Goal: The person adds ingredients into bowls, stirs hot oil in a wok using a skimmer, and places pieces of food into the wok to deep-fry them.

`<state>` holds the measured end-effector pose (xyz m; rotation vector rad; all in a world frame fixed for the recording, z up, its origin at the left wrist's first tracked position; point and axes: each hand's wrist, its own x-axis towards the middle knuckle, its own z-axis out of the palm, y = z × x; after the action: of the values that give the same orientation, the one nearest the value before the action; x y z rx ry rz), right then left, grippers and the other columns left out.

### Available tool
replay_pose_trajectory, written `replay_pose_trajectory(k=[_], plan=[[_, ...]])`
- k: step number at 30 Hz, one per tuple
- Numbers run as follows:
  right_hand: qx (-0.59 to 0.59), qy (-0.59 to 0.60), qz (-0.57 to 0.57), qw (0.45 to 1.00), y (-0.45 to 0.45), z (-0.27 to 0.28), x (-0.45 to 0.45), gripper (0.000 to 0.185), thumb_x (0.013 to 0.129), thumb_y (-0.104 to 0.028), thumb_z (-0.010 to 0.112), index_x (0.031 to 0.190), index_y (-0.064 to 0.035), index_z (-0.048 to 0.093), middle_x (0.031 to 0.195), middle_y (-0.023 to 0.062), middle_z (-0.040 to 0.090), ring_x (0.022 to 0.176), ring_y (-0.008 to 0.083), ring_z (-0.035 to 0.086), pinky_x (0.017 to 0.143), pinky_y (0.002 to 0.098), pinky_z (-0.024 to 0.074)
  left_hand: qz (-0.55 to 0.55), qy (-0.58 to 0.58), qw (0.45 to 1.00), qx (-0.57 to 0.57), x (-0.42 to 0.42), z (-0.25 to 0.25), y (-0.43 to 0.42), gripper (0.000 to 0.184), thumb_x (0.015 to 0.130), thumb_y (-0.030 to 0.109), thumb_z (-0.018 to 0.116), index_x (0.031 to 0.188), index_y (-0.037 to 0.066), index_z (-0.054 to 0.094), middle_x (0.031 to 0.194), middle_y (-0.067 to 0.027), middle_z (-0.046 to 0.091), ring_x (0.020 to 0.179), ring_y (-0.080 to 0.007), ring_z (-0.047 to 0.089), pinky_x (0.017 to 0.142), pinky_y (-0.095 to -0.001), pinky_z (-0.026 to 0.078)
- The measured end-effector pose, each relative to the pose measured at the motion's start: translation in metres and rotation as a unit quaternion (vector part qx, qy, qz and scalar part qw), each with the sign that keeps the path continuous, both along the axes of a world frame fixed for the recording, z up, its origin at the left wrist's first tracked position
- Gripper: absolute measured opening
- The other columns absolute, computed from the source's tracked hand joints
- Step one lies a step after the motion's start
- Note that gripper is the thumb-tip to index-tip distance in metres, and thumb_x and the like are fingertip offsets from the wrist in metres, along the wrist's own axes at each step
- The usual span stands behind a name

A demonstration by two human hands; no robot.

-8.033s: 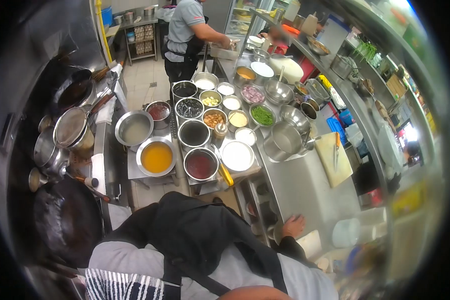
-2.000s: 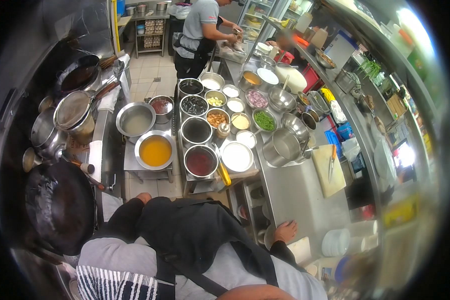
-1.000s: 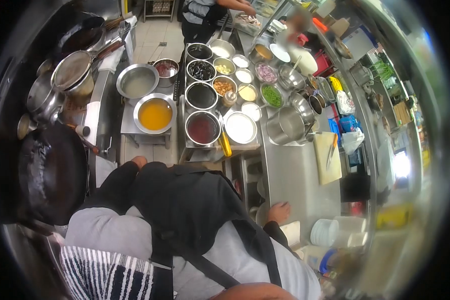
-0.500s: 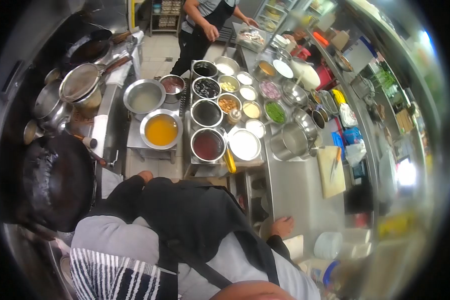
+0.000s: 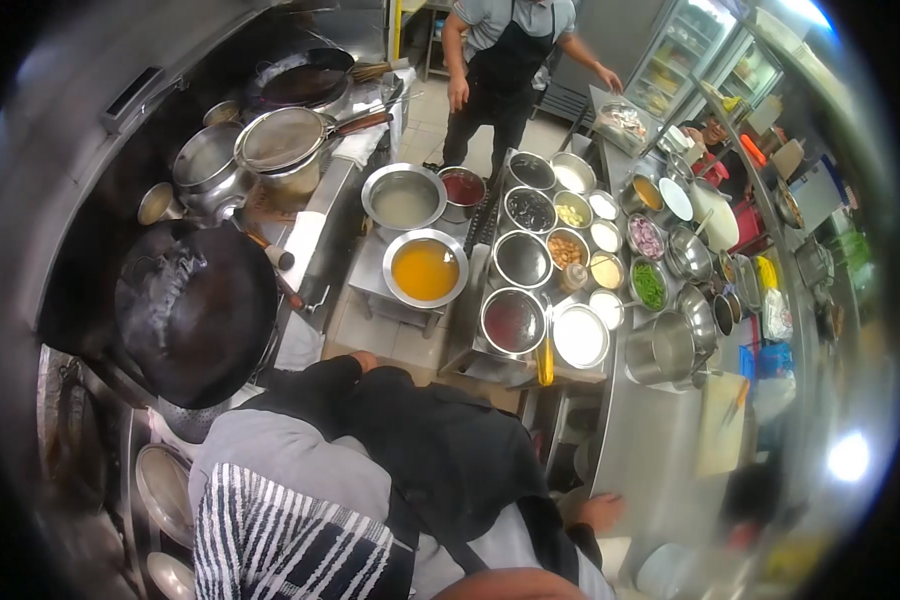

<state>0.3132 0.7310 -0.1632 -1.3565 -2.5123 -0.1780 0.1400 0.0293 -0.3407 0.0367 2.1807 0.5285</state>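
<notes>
My left hand (image 5: 367, 361) shows only as a small patch past the black sleeve, near the front of the low stand; its fingers cannot be made out. On the steel counter (image 5: 642, 440) at the right, my right hand (image 5: 602, 512) lies flat near the edge, with nothing seen in it. Ahead of me, a bowl of orange liquid (image 5: 425, 270) and a bowl of cloudy liquid (image 5: 404, 197) sit on the low stand. To their right are a pot of dark red liquid (image 5: 513, 321), a container of white contents (image 5: 581, 336) and a yellow handle (image 5: 546, 362).
A large black wok (image 5: 198, 310) and a strainer over a pot (image 5: 280, 140) are at the left. A cutting board (image 5: 722, 425) with a knife lies right. Another person (image 5: 510, 60) stands at the far end; a further person is partly visible behind the shelf at the upper right.
The view has swung left, so things sit farther right and more of the wok side shows. The far person has turned from the tray to face this way. My right hand stays on the counter.
</notes>
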Motion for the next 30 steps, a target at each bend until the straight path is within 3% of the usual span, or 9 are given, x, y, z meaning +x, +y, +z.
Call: replay_pose_trajectory(k=[4,11,14,17,19,23,27,29,30], plan=[[0.104,-0.047,0.122,0.986,0.013,-0.007,0.013,0.040,0.099,-0.028,0.048,0.125,0.0001,0.060,0.128,0.0187,0.061,0.119,0.0345,0.058,0.101,0.0484,0.0442,0.021,0.025,0.999,0.012,0.020,0.008,-0.007,0.042,0.073,0.037,0.070,0.094,0.000,0.075,0.100,-0.0241,0.070,0.095,-0.0384,0.068,0.085,-0.0446,0.050],[0.053,-0.029,0.052,0.997,-0.002,0.010,-0.001,0.038,0.096,-0.028,0.050,0.122,-0.0018,0.061,0.123,0.0177,0.062,0.111,0.0359,0.061,0.098,0.0495,0.0455,-0.031,0.042,0.998,0.025,0.025,0.006,-0.010,0.044,0.068,0.038,0.073,0.088,-0.001,0.074,0.093,-0.0240,0.071,0.088,-0.0371,0.069,0.081,-0.0431,0.050],[0.029,-0.012,0.018,0.999,0.005,0.004,0.006,0.040,0.096,-0.029,0.050,0.126,-0.0041,0.059,0.128,0.0166,0.061,0.118,0.0343,0.058,0.099,0.0498,0.0448,-0.061,0.017,0.998,0.028,0.030,0.063,0.008,0.048,0.068,0.041,0.073,0.091,-0.001,0.074,0.093,-0.0238,0.071,0.091,-0.0362,0.070,0.083,-0.0426,0.051],[0.039,0.003,-0.018,0.999,0.004,0.000,0.001,0.043,0.097,-0.029,0.048,0.132,-0.0053,0.055,0.137,0.0151,0.056,0.126,0.0323,0.053,0.103,0.0488,0.0424,-0.024,0.027,0.999,0.023,0.041,0.032,0.006,0.047,0.067,0.043,0.076,0.098,0.007,0.077,0.099,-0.0179,0.074,0.097,-0.0326,0.071,0.084,-0.0405,0.052],[-0.013,0.012,-0.011,1.000,-0.003,0.006,0.004,0.045,0.098,-0.030,0.047,0.135,-0.0064,0.053,0.143,0.0144,0.052,0.133,0.0305,0.048,0.107,0.0477,0.0393,-0.008,-0.004,1.000,0.002,0.049,0.050,0.010,0.047,0.067,0.042,0.076,0.097,0.007,0.077,0.098,-0.0180,0.074,0.098,-0.0325,0.071,0.084,-0.0404,0.052],[-0.022,0.017,-0.008,1.000,-0.006,0.016,0.005,0.044,0.098,-0.030,0.048,0.135,-0.0068,0.054,0.142,0.0150,0.052,0.133,0.0308,0.048,0.108,0.0470,0.0377,-0.055,0.020,0.998,-0.004,0.063,0.056,0.012,0.048,0.066,0.042,0.077,0.098,0.007,0.076,0.097,-0.0181,0.074,0.099,-0.0310,0.071,0.084,-0.0399,0.052],[-0.006,0.044,0.010,0.999,-0.001,0.008,0.007,0.043,0.097,-0.028,0.049,0.133,-0.0054,0.054,0.140,0.0168,0.054,0.132,0.0326,0.048,0.109,0.0470,0.0371,-0.017,0.002,0.999,0.028,0.080,0.018,-0.015,0.042,0.068,0.039,0.076,0.093,0.005,0.076,0.095,-0.0198,0.073,0.097,-0.0331,0.071,0.083,-0.0408,0.052],[0.002,0.050,0.020,0.999,-0.003,0.006,0.012,0.042,0.097,-0.027,0.049,0.132,-0.0037,0.054,0.137,0.0181,0.055,0.131,0.0341,0.049,0.109,0.0473,0.0369,-0.164,0.131,0.971,0.112,0.095,0.013,-0.029,0.050,0.085,0.048,0.055,0.106,0.005,0.070,0.110,-0.0219,0.069,0.104,-0.0389,0.065,0.088,-0.0432,0.051],[0.005,0.060,0.020,0.998,-0.004,0.007,0.011,0.042,0.097,-0.027,0.050,0.131,-0.0033,0.054,0.137,0.0190,0.055,0.130,0.0346,0.049,0.109,0.0475,0.0369,-0.167,0.129,0.971,0.110,0.101,0.029,-0.024,0.050,0.085,0.048,0.055,0.106,0.005,0.070,0.110,-0.0219,0.069,0.104,-0.0389,0.065,0.088,-0.0432,0.051]])
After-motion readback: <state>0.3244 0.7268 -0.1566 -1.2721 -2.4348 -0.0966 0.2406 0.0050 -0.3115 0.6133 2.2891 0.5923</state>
